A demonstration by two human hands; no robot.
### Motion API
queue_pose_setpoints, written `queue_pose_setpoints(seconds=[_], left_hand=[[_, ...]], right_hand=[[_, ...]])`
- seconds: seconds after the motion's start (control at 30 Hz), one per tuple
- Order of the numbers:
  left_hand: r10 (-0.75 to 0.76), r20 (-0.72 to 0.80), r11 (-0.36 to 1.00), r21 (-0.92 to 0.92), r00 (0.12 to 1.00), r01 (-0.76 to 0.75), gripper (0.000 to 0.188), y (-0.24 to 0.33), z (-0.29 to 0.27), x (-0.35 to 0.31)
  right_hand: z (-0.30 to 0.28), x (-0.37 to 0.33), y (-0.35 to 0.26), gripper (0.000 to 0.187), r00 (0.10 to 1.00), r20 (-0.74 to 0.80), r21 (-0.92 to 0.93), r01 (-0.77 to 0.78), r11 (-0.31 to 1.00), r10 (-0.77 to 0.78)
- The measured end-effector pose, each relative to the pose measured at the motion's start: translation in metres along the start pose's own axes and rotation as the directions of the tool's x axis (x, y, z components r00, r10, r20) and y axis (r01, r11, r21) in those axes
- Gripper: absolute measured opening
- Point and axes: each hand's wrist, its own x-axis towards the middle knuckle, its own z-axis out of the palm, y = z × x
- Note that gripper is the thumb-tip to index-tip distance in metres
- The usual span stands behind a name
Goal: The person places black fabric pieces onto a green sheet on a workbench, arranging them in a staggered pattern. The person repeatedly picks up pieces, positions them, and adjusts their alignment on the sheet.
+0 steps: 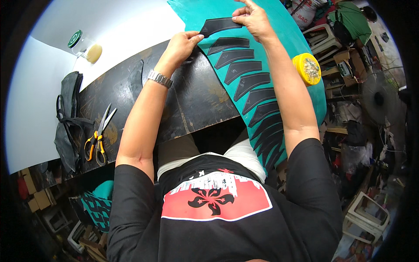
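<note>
A curved, flat black piece with a pale outline (220, 26) lies over the far part of a teal sheet (286, 26). My left hand (181, 49), wearing a metal watch, has its thumb and index finger closed on the left end of this piece. At the opposite end, my right hand (256, 25) grips the corner between thumb and fingers, one finger reaching upward. Below it, several similar black pieces (247, 68) with light outlines run down the sheet in an overlapping column toward my lap.
On the dark worktable (196, 98) lie orange-handled scissors (100, 137) and bundled black material (70, 118). A clear jar with a green lid (76, 39) stands on the white surface farther back. Right of my forearm is a yellow tub (307, 69). A fan (379, 94) stands among clutter.
</note>
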Motion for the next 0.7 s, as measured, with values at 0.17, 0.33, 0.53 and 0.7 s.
queue_pose_setpoints(seconds=[0.17, 0.33, 0.53, 0.7], left_hand=[[-0.014, -0.038, 0.998, 0.065, 0.999, 0.017, 0.036, -0.008, 0.008, 0.017], [-0.031, -0.072, 0.998, 0.056, 0.997, 0.035, 0.040, -0.007, 0.007, 0.013], [-0.076, -0.053, 0.997, -0.009, 0.996, 0.076, 0.041, -0.006, 0.005, 0.014], [-0.077, -0.059, 0.994, 0.067, 0.995, 0.081, 0.040, -0.002, 0.005, 0.015]], right_hand=[[0.004, 0.020, 0.060, 0.070, 0.996, -0.067, -0.176, -0.062, 0.982, 0.051], [0.011, 0.022, 0.082, 0.068, 0.996, -0.057, -0.115, -0.078, 0.990, 0.071], [0.008, 0.016, 0.086, 0.066, 0.994, -0.067, -0.080, -0.091, 0.993, 0.086], [0.009, 0.015, 0.084, 0.065, 0.999, -0.050, -0.217, -0.031, 0.976, 0.020]])
